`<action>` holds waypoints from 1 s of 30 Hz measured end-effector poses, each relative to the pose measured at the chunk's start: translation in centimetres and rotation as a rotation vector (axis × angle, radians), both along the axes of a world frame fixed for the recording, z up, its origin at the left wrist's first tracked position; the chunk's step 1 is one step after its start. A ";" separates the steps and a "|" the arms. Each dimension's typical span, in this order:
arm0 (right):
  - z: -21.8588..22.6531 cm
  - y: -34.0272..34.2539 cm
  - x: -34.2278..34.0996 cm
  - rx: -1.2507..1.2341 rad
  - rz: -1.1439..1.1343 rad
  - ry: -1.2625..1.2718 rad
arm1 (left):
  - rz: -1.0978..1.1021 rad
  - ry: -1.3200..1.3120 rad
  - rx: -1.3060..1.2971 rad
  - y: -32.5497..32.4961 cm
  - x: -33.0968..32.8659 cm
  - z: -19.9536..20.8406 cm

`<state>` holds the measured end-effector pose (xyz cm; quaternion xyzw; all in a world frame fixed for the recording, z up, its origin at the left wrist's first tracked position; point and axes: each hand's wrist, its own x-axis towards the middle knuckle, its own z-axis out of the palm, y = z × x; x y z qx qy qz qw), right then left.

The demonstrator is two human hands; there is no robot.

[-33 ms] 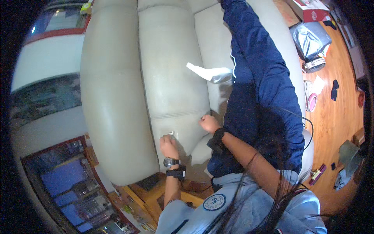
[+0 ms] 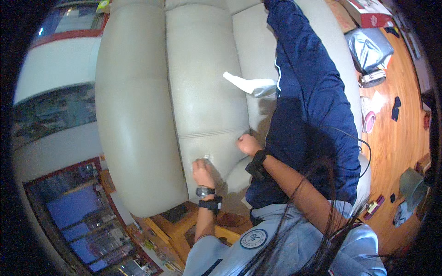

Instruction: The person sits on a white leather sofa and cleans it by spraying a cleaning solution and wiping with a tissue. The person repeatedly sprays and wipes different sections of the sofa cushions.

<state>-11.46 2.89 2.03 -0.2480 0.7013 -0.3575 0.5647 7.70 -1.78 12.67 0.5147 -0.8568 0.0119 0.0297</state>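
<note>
My left hand (image 2: 201,171), with a watch (image 2: 204,191) and a black band at the wrist, is low over the pale leather sofa (image 2: 202,106). Its fingers are curled together, and a small white bit (image 2: 207,157) shows right at their tips; I cannot tell whether it is gripped. To its right, my right hand (image 2: 248,144) is closed in a fist near the seam between backrest and seat. What it holds, if anything, is hidden. A black band (image 2: 256,164) wraps this wrist too. Beyond both hands, a long white folded thing (image 2: 251,86) lies beside my legs.
My legs in dark blue trousers (image 2: 313,92) stretch along the seat. A dark cable (image 2: 368,154) loops beside my hip. On the wooden floor (image 2: 386,152) at right are a silver bag (image 2: 369,48), shoes (image 2: 368,120) and a red-and-white box (image 2: 370,14). A window (image 2: 76,216) stands at lower left.
The whole view has shifted slightly. My left hand sits a touch further right, with the white bit still by its fingertips. My right hand stays closed in about the same place.
</note>
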 end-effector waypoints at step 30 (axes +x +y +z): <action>4.9 -1.3 -15.4 -0.517 -0.433 0.826 | 0.135 0.459 0.025 13.7 3.5 -9.5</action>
